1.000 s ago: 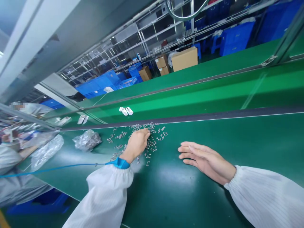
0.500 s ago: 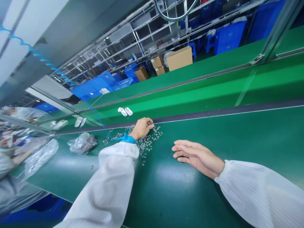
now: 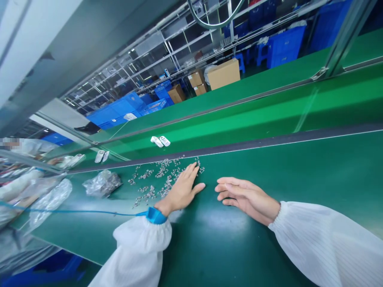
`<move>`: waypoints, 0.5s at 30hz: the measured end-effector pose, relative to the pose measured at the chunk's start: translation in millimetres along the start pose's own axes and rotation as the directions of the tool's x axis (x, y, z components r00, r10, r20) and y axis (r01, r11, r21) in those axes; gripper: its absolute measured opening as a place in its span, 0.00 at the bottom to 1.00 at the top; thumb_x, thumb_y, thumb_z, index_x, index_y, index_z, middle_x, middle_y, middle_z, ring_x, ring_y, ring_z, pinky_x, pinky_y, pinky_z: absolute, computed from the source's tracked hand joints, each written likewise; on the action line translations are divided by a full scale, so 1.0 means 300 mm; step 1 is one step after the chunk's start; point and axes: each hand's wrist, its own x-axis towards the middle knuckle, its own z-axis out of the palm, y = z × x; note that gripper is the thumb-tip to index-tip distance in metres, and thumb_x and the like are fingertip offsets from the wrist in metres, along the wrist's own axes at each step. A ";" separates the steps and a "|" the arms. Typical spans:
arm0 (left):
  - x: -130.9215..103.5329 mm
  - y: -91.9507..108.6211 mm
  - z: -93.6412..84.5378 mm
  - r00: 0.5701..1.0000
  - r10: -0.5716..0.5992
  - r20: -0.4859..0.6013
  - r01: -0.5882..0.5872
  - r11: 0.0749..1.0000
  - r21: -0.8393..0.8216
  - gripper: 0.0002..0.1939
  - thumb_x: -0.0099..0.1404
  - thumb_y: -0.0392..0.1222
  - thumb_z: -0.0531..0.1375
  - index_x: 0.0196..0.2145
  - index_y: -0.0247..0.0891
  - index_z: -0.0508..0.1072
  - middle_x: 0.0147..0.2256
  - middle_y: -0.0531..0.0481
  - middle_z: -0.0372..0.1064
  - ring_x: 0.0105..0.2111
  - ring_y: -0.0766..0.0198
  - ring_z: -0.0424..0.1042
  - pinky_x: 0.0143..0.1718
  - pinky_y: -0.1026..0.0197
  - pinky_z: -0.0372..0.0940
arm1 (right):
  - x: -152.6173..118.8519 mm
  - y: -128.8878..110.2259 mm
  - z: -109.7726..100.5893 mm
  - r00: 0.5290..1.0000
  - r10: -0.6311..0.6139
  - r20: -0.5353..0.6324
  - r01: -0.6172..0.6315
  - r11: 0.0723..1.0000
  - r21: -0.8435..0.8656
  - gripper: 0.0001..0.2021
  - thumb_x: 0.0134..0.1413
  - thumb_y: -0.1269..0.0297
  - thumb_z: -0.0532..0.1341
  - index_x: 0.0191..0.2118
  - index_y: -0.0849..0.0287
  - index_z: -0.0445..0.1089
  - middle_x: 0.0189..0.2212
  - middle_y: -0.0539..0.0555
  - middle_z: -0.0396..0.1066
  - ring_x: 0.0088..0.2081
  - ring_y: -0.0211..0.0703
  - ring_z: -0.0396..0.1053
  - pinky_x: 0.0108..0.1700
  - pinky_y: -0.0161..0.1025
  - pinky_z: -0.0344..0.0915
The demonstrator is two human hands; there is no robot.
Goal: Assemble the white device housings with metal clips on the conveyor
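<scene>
The bare left hand with a blue band at its wrist (image 3: 186, 187) reaches forward, palm down, fingers extended and thumb spread, while the bare right hand (image 3: 248, 199), thumb side up, hangs loosely curved, both forearms in white, elastic-cuffed fabric sleeves (image 3: 323, 235).

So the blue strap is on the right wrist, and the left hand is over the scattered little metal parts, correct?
Not quite: the head view shows the blue strap on the left wrist, not the right. The rest holds: the left hand is over the scattered little metal parts.
</scene>
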 end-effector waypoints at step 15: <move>0.037 -0.001 0.003 0.876 -0.299 -0.378 0.300 0.952 -0.057 0.12 0.66 0.38 0.54 0.43 0.36 0.76 0.46 0.38 0.75 0.51 0.48 0.71 0.54 0.47 0.64 | -0.011 0.000 0.001 0.999 -0.014 -0.030 0.013 1.000 -0.026 0.16 0.57 0.59 0.65 0.50 0.57 0.73 0.47 0.57 0.73 0.45 0.45 0.71 0.51 0.45 0.64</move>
